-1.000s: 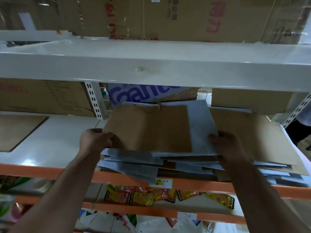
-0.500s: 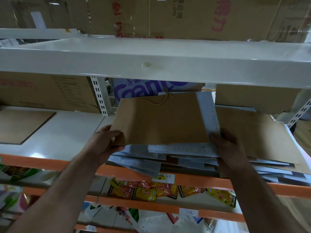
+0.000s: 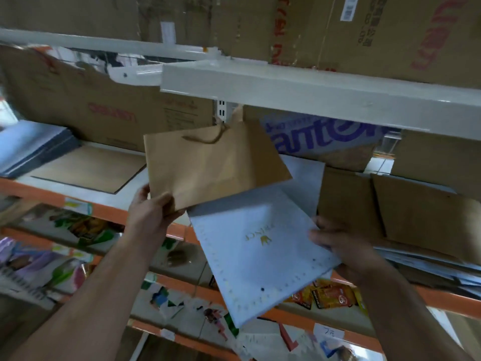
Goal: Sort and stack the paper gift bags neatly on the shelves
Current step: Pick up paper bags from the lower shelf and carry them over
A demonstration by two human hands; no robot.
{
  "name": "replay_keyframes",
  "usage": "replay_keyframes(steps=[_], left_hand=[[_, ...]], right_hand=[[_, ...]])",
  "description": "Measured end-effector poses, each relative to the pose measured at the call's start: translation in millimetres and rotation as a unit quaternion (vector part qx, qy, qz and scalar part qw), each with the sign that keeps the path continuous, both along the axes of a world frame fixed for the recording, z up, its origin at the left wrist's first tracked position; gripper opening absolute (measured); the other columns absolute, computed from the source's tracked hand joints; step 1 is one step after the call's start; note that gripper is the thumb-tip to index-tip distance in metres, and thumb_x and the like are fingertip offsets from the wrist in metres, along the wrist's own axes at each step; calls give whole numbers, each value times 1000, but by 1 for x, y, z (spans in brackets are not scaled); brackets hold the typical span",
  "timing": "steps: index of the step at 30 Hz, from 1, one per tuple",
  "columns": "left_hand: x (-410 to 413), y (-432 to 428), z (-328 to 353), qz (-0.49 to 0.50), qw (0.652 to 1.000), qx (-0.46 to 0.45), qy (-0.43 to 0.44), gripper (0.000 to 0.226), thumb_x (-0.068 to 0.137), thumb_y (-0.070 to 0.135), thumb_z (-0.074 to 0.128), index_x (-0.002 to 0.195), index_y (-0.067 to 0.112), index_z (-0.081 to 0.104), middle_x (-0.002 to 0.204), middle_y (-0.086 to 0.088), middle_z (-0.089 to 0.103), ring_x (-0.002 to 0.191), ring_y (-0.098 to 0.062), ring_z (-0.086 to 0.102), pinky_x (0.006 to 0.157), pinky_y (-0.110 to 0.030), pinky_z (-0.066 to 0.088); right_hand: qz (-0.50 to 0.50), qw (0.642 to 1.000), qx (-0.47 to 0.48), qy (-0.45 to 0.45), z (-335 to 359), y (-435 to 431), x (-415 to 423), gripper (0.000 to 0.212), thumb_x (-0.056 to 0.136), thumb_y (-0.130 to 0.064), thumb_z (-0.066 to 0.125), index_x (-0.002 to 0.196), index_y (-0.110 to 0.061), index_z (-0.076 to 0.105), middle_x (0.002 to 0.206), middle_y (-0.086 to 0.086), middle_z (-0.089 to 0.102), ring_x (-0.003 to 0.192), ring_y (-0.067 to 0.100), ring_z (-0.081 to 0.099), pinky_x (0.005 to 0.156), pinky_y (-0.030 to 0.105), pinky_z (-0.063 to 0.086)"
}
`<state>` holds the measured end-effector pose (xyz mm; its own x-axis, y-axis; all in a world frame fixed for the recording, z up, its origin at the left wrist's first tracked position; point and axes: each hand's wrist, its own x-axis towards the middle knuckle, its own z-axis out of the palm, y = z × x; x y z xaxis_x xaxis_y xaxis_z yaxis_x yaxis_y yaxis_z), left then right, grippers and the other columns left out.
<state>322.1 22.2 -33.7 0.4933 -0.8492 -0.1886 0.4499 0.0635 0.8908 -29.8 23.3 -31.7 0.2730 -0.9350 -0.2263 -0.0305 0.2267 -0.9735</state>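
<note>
Both bags are now lifted off the stack of paper bags [image 3: 416,220] at right. My left hand [image 3: 153,209] pinches the flat brown paper gift bag [image 3: 216,165] at centre; my right hand [image 3: 341,246] grips the pale blue paper gift bag [image 3: 260,256] below it.

Left hand [image 3: 153,212] raised, thumb and fingers pinching, right hand [image 3: 341,246] lower, fingers curled, gripping
</note>
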Motion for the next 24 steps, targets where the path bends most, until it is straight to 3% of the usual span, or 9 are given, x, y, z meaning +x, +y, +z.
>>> replay_keyframes(steps=[2,4,7,10,15,19,20,24], left_hand=[[34,14,-2,30,1000,0,3,38,100,-4,46,130,19,47,108,-5,60,85,-23,63,56,-31,57],[67,29,-6,46,999,11,11,36,99,-4,47,128,18,46,112,-7,58,87,-26,62,54,-32,57],[113,55,-12,48,999,14,20,37,99,-6,46,131,13,46,112,-9,59,82,-27,62,47,-30,57],[153,81,-16,42,999,7,17,37,99,-6,45,132,10,46,112,-11,61,76,-23,64,45,-30,56],[209,111,-16,43,999,17,11,39,99,-6,45,133,12,47,119,-11,60,84,-24,63,44,-26,53],[249,125,-16,48,999,22,12,33,98,-6,45,123,16,52,113,-10,62,85,-24,62,44,-28,54],[258,127,-17,52,998,23,14,31,98,-6,45,118,17,52,112,-10,63,83,-24,62,44,-28,53],[294,129,-23,74,996,36,23,30,98,-6,47,117,17,53,109,-10,64,79,-24,63,43,-30,54]], right_hand=[[-28,999,-10,27,-4,6,29,29,83,-16,69,112,-9,66,106,17,72,92,32,72,74,44,57],[-64,997,-22,32,-3,14,63,18,97,-11,60,115,-11,65,107,10,72,94,29,72,76,44,58],[-99,993,-46,42,0,31,114,16,101,-7,52,108,-13,64,103,0,70,89,20,69,71,34,54],[-90,992,-58,66,-1,46,165,14,102,-9,51,105,-17,61,105,6,69,89,23,68,69,34,52],[-76,995,-43,42,-3,62,244,11,103,-8,49,102,-12,58,96,12,68,75,23,68,54,31,55],[-59,997,-35,30,-8,61,298,18,102,-9,50,114,-18,60,100,15,69,82,37,67,70,59,53],[-55,997,-36,31,-9,59,311,18,102,-8,50,113,-19,61,98,15,68,82,40,65,68,61,51],[-57,997,-44,28,-10,44,361,20,101,-5,50,105,-21,62,95,14,68,79,33,65,49,32,49]])
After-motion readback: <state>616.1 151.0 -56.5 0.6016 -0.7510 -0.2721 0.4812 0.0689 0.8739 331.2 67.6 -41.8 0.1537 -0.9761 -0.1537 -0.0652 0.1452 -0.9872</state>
